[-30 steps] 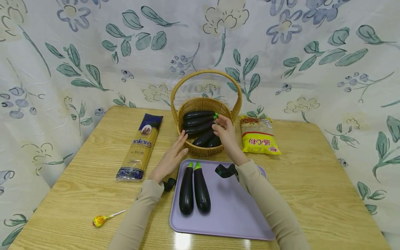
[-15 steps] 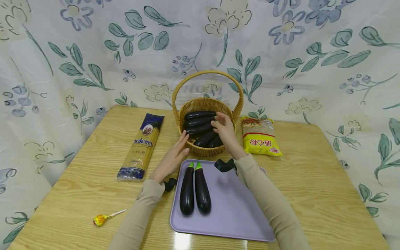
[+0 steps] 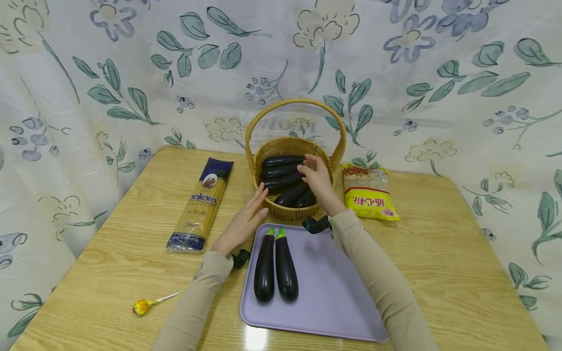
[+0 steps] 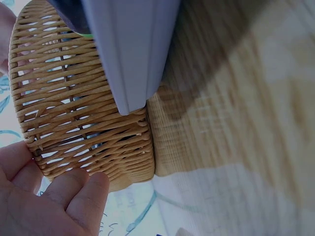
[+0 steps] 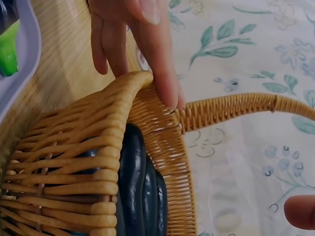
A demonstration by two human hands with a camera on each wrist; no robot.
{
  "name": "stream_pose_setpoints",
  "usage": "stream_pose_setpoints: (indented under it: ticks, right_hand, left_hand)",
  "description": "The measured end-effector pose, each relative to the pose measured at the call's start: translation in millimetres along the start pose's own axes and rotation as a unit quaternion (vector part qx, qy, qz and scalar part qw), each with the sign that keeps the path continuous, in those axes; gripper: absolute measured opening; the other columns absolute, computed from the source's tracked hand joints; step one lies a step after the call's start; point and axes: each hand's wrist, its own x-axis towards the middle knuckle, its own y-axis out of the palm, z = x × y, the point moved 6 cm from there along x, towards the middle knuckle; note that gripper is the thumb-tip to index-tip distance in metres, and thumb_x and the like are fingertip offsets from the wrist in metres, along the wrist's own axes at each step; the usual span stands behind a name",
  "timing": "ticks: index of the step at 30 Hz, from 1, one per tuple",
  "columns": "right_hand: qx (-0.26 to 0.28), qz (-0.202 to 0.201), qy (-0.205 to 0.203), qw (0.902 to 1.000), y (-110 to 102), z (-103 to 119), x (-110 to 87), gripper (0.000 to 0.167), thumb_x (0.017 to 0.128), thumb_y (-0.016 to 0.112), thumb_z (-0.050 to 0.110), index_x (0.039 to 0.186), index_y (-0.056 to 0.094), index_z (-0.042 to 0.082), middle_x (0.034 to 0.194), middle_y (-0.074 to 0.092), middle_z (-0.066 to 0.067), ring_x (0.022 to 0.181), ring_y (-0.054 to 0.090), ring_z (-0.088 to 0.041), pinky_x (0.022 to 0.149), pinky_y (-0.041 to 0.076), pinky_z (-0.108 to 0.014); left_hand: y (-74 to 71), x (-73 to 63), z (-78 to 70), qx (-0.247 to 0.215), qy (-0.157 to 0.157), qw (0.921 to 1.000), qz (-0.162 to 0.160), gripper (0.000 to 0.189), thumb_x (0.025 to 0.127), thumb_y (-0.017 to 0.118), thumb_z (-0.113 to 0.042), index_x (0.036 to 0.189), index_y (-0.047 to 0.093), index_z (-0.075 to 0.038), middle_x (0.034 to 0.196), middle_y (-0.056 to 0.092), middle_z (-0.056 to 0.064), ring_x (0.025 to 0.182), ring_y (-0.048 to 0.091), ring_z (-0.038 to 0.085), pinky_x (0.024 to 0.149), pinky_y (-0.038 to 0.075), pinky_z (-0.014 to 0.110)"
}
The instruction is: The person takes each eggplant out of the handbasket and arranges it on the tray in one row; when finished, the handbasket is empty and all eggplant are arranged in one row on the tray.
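Several dark eggplants (image 3: 282, 171) lie side by side in a wicker basket (image 3: 290, 213) with a tall handle, at the back middle of the table. My left hand (image 3: 243, 224) reaches to the basket's left side. Its fingers lie almost straight, with the tips at the rim in the right wrist view. Loosely bent, the fingers of my right hand (image 3: 324, 183) hover close over the stem ends at the basket's right. Those stem ends are hidden behind them. Two more eggplants (image 3: 264, 268) with green stems rest on the left part of a lilac tray (image 3: 333, 302).
A pack of spaghetti (image 3: 200, 207) lies left of the basket. On its right is a yellow bag of pasta (image 3: 370, 192). At the front left rests a lollipop (image 3: 142, 306). A floral curtain (image 3: 395, 97) hangs behind the wooden table (image 3: 439, 253).
My right fingers have shifted slightly left and now cover the green stem ends that showed earlier. The left hand stays at the basket. The whole head view has drifted a little.
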Motion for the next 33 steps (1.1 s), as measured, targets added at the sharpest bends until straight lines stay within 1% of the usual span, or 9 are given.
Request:
stream_pose_setpoints:
  ticks: [4,11,17,20,24,27,33]
  right_hand:
    - [-0.004,0.005,0.003,1.0000,1,-2,3.9,0.052,0.099,0.053,0.019,0.147,0.035,0.012,0.151,0.037,-0.015,0.133,0.044,-0.030,0.111,0.039,-0.046]
    - [-0.011,0.009,0.003,0.9999,3,-4,12.4,0.052,0.099,0.053,0.019,0.148,0.034,0.012,0.151,0.037,-0.015,0.134,0.045,-0.030,0.111,0.040,-0.046]
    - [-0.009,0.006,0.009,0.9999,5,-5,19.9,0.053,0.099,0.052,0.018,0.148,0.033,0.009,0.150,0.038,-0.016,0.134,0.045,-0.030,0.111,0.040,-0.046]
    - [-0.007,0.006,0.012,0.9999,6,-5,21.5,0.053,0.099,0.052,0.018,0.148,0.034,0.009,0.150,0.038,-0.016,0.135,0.045,-0.029,0.110,0.040,-0.046]
    - [-0.003,0.008,0.016,0.9998,9,-6,24.2,0.054,0.099,0.052,0.019,0.149,0.033,0.009,0.151,0.038,-0.017,0.136,0.044,-0.029,0.110,0.040,-0.045]
    - [0.004,0.008,0.016,0.9998,11,-6,27.0,0.054,0.099,0.052,0.018,0.149,0.032,0.008,0.150,0.038,-0.018,0.136,0.044,-0.030,0.111,0.040,-0.045]
    - [0.012,0.009,0.014,0.9998,15,-6,32.0,0.053,0.099,0.052,0.017,0.148,0.033,0.008,0.148,0.039,-0.018,0.134,0.044,-0.032,0.111,0.039,-0.045]
  left_hand:
    - [0.5,-0.2,0.2,-0.002,0.000,1.0000,0.000,0.058,0.105,0.040,-0.029,0.157,0.013,-0.024,0.163,-0.003,-0.014,0.151,0.013,0.027,0.119,0.019,0.057]
    - [1.1,-0.9,-0.2,-0.004,0.006,1.0000,-0.002,0.058,0.105,0.040,-0.029,0.157,0.015,-0.019,0.164,-0.002,-0.011,0.151,0.013,0.028,0.118,0.019,0.058]
    - [0.9,-1.3,-0.4,-0.002,0.001,1.0000,-0.003,0.058,0.105,0.039,-0.033,0.157,0.013,-0.026,0.164,-0.002,-0.013,0.151,0.013,0.026,0.118,0.019,0.058]
    - [0.7,-1.9,-1.4,0.000,0.002,1.0000,-0.005,0.058,0.105,0.039,-0.031,0.157,0.013,-0.025,0.165,-0.001,-0.009,0.151,0.013,0.026,0.118,0.020,0.058]
    - [0.4,-2.4,-2.0,-0.002,0.006,1.0000,-0.007,0.059,0.105,0.040,-0.029,0.157,0.015,-0.018,0.166,0.002,-0.002,0.150,0.015,0.028,0.117,0.021,0.058]
    - [0.2,-2.4,-1.4,-0.001,0.007,0.9999,-0.009,0.059,0.105,0.040,-0.031,0.157,0.017,-0.014,0.166,0.003,0.000,0.150,0.015,0.029,0.117,0.021,0.058]
    - [-1.0,-2.4,-0.5,0.001,0.006,0.9999,-0.011,0.059,0.105,0.040,-0.031,0.157,0.017,-0.015,0.166,0.003,0.001,0.150,0.016,0.028,0.117,0.022,0.058]
